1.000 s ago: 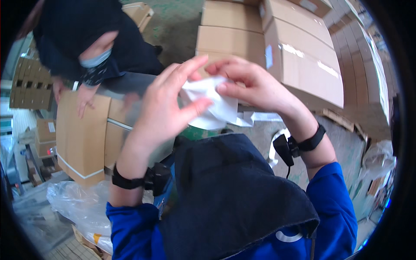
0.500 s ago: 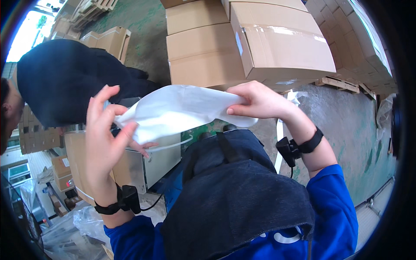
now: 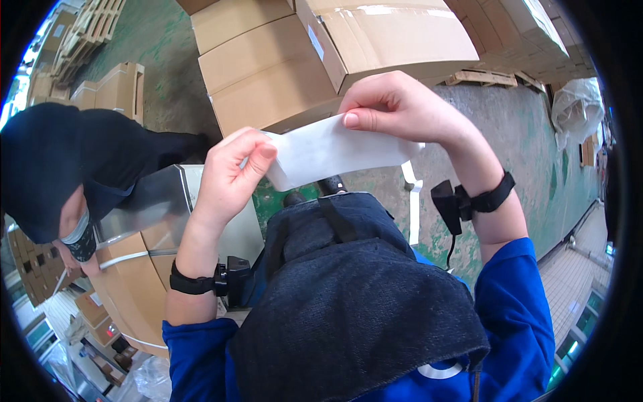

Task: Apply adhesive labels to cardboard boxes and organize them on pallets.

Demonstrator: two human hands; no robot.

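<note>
A white, paper-like sheet (image 3: 341,151) is stretched between my two hands in front of my chest. My left hand (image 3: 231,174) pinches its left end between thumb and fingers, where the sheet folds over. At the upper right edge, my right hand (image 3: 398,110) grips it with the thumb on the near side. The sheet's far side is hidden, and so are some of my right fingertips. A black band with a small device sits on each of my wrists.
Large cartons (image 3: 268,74) stand ahead. At left, a co-worker in dark clothes (image 3: 114,151) bends beside a strapped carton (image 3: 137,281) and a metal-topped machine (image 3: 151,201). A white strip (image 3: 414,208) trails near the floor at right. Wooden pallets (image 3: 485,77) lie beyond.
My left hand has moved right and closed on the sheet's end, and the sheet is flatter. My right hand has risen slightly. The view has shifted, and the co-worker appears lower and farther left.
</note>
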